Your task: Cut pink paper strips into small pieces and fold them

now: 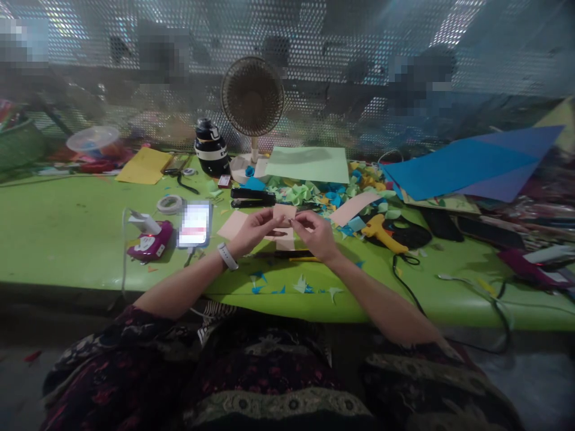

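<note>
Between my two hands is a small piece of pale pink paper [284, 212], raised a little above the table. My left hand [258, 230] pinches its left side, and a pale watch strap circles that wrist. At its right edge, my right hand [315, 233] closes thumb and fingers on the same paper. More pink paper [285, 239] lies below the hands, partly hidden by them. Another pink sheet [232, 224] is beside my left hand, and a pink strip [357, 208] lies beyond my right. Near the table's front edge are several blue and pale green paper scraps [302, 284].
Behind my hands are a black stapler [252, 197], a heap of cut paper [309, 193], a bottle [211, 149] and a fan [253, 99]. On the left stand a lit phone [194, 224], tape roll [170, 204] and purple power strip [153, 242]. A yellow glue gun [384, 234] lies right.
</note>
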The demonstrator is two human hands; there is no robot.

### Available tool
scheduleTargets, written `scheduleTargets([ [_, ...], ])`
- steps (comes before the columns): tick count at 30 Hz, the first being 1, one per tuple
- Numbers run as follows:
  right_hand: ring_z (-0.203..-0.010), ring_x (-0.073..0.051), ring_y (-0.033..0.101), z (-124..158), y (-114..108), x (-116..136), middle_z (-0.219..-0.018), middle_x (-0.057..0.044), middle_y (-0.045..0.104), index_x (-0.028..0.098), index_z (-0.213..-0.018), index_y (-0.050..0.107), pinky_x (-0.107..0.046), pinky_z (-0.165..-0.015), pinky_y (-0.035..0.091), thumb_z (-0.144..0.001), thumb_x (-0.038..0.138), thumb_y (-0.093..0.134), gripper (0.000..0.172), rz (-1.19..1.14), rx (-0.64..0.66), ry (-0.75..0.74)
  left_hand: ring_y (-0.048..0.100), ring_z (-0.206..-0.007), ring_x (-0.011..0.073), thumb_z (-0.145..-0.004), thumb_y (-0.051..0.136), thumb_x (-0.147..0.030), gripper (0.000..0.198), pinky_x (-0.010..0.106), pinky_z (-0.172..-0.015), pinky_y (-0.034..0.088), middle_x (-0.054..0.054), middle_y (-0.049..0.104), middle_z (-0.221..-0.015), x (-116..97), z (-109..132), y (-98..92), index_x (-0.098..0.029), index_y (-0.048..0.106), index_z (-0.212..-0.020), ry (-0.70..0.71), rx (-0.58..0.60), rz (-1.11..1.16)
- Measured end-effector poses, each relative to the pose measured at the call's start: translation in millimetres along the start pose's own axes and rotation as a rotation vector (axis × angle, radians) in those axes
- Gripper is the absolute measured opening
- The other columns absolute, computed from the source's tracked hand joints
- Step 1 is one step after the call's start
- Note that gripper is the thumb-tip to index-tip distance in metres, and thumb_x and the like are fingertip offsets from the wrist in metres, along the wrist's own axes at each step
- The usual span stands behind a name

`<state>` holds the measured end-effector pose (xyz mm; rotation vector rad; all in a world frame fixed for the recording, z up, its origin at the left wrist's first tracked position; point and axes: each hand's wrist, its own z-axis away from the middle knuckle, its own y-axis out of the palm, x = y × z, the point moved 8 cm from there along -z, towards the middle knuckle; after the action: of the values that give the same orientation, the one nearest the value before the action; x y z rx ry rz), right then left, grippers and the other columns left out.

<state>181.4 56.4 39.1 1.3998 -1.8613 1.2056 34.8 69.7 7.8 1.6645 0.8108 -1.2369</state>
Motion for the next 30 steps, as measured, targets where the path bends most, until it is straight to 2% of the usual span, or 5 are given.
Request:
scheduleTargets([
  [7,-0.072,-0.019,0.065,1.1,0.0,-0.7,-0.080,-0.004,0.070,0.021,-0.081,0.065,-0.034,-0.070,0.054,-0.084,0.045,0.064,0.024,-0.017,0.004,0.005,0.072,-0.098,0.0206,-0.078,0.079,-0.041,0.032,0.036,-0.088,0.059,0.008,0.075,-0.100,-1.4,0.9,1.4,-0.017,0.072,-0.098,0.004,-0.002,-0.017],
  [15,-0.073,-0.019,0.065,0.9,0.4,-1.3,-0.080,-0.003,0.070,0.022,-0.080,0.065,-0.034,-0.071,0.054,-0.085,0.044,0.064,0.023,0.000,0.006,-0.005,0.073,-0.097,0.0215,-0.077,0.079,-0.045,0.035,0.038,-0.092,0.058,0.009,0.076,-0.099,3.0,-0.1,-0.5,-0.016,0.072,-0.097,0.006,0.000,-0.021],
  [30,-0.074,-0.019,0.065,2.3,0.7,3.6,-0.080,-0.004,0.069,0.022,-0.078,0.063,-0.036,-0.074,0.055,-0.083,0.046,0.065,0.024,-0.010,-0.010,-0.005,0.071,-0.088,0.0163,-0.076,0.079,-0.046,0.033,0.034,-0.089,0.057,0.006,0.075,-0.091,0.4,1.3,-0.4,-0.016,0.072,-0.089,0.000,-0.039,-0.049],
])
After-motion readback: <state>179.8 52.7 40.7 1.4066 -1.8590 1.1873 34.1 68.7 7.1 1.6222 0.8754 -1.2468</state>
